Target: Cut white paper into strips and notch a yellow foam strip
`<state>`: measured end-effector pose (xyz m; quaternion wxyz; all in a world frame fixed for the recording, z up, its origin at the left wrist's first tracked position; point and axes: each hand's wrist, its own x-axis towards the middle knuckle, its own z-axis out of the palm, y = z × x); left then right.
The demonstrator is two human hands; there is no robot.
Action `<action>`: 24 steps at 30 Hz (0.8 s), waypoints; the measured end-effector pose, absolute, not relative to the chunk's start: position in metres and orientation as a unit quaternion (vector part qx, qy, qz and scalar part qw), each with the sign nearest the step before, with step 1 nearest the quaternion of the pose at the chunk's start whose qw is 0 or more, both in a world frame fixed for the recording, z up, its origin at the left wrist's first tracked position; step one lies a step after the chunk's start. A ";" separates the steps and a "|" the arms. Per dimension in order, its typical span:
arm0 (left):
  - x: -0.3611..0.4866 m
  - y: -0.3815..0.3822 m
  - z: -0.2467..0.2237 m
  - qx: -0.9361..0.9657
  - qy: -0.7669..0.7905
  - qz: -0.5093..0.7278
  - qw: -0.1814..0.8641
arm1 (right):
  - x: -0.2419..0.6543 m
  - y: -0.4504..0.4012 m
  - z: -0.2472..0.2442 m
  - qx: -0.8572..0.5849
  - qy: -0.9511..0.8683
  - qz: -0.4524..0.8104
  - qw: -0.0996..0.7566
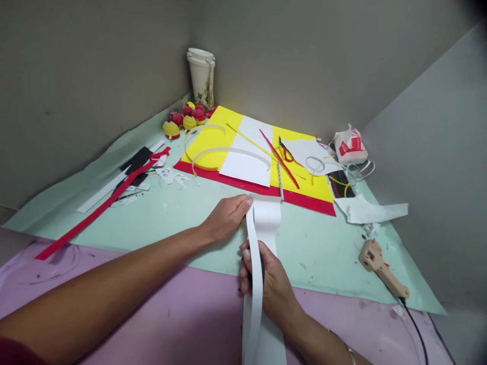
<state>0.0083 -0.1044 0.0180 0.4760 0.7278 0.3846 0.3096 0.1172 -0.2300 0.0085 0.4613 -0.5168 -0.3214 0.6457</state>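
Observation:
My left hand (227, 217) pinches the far left edge of a long white paper sheet (268, 212) between thumb and fingers. My right hand (274, 286) is closed around the dark handle of a pair of scissors (262, 264), whose blades point away from me and lie mostly hidden by the paper. A narrow white paper strip (256, 309) runs along the sheet's left side, over the scissors and the right-hand fingers, down past the lower edge of the view. The sheet's near part hangs below my right hand.
Yellow, white and red sheets (211, 172) lie ahead, with red-handled pliers (286, 152) and strips on top. Left are a long red strip (95, 213) and black scraps (136, 158). A glue gun (382, 268) lies right; small red-yellow balls (172, 130) and a white cup (200, 76) stand behind.

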 end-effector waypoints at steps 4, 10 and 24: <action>0.008 -0.105 0.019 0.729 0.385 0.310 0.474 | 0.118 -0.231 0.009 -0.512 -0.332 0.644 0.461; 0.008 -0.105 0.019 0.726 0.385 0.308 0.479 | 0.120 -0.233 0.002 -0.515 -0.353 0.630 0.462; 0.008 -0.104 0.017 0.709 0.389 0.320 0.493 | 0.121 -0.233 -0.003 -0.539 -0.362 0.608 0.456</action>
